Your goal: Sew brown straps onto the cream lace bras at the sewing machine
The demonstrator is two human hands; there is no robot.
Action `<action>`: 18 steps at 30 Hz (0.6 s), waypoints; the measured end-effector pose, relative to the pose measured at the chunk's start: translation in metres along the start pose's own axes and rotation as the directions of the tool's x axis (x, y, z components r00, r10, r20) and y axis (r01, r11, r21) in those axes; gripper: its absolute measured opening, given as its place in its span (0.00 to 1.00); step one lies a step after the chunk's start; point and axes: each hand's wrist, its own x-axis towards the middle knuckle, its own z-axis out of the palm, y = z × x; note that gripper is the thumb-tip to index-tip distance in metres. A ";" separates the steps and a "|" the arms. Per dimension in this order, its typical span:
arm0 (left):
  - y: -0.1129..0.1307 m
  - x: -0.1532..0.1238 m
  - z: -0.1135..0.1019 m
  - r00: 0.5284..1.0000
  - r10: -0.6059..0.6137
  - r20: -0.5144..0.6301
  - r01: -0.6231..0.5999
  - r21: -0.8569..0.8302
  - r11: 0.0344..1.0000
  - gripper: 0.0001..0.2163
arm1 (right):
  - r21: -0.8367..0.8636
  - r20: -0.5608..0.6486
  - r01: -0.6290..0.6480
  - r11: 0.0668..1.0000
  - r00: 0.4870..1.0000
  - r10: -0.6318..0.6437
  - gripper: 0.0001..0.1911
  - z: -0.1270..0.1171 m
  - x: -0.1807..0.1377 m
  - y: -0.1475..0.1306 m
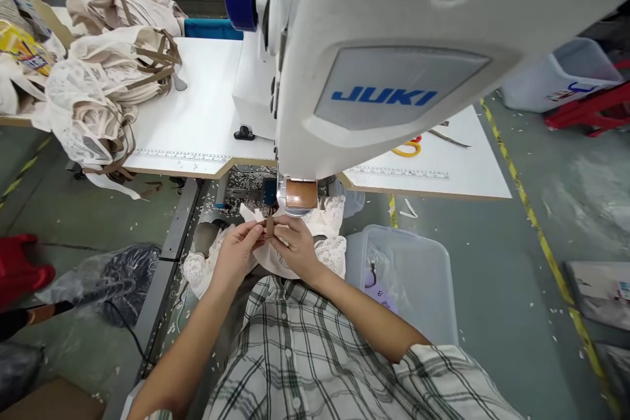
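My left hand point(241, 246) and my right hand point(295, 243) come together in front of the sewing machine point(305, 105), low over my lap. Between them is a narrow brown strap point(270, 227), pinched by the fingertips of both hands. Below and around the hands hangs a cream lace bra point(331, 252), part of it draped to the right and part to the left. The bra's middle is partly covered by my hands. Just above my fingers sits the machine's head end with an orange-brown guard point(301, 194).
Piles of cream lace bras point(98, 92) with brown straps lie on the white table point(207, 98) to the left. Yellow-handled scissors point(407, 149) rest on the right part. A clear plastic bin point(418, 256) stands at my right, a red stool point(22, 269) at far left.
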 end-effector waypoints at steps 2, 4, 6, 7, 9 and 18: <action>0.004 -0.003 0.003 0.998 0.030 -0.051 -0.030 -0.007 1.000 0.18 | 0.009 0.008 0.049 0.999 0.999 -0.049 0.06 -0.008 -0.001 0.001; 0.013 -0.009 0.004 0.996 0.061 -0.061 -0.059 0.029 0.998 0.14 | 0.041 -0.007 0.052 0.998 0.999 -0.051 0.10 -0.015 -0.001 -0.002; 0.022 -0.017 0.005 0.997 0.072 -0.014 -0.071 0.062 0.996 0.13 | 0.028 -0.008 0.013 1.000 1.000 -0.013 0.15 -0.021 0.000 -0.006; 0.027 -0.020 0.005 0.998 0.069 0.013 -0.070 0.065 0.995 0.13 | 0.010 0.002 -0.007 1.000 1.000 0.007 0.16 -0.023 0.002 -0.009; 0.034 -0.025 0.008 0.998 0.042 0.054 -0.044 0.052 0.998 0.14 | -0.027 0.030 -0.040 0.999 0.999 0.041 0.16 -0.026 0.006 -0.012; 0.035 -0.018 0.021 0.996 0.076 0.039 -0.084 0.302 0.950 0.14 | -0.128 -0.041 0.077 0.989 0.996 -0.083 0.11 -0.029 0.000 -0.009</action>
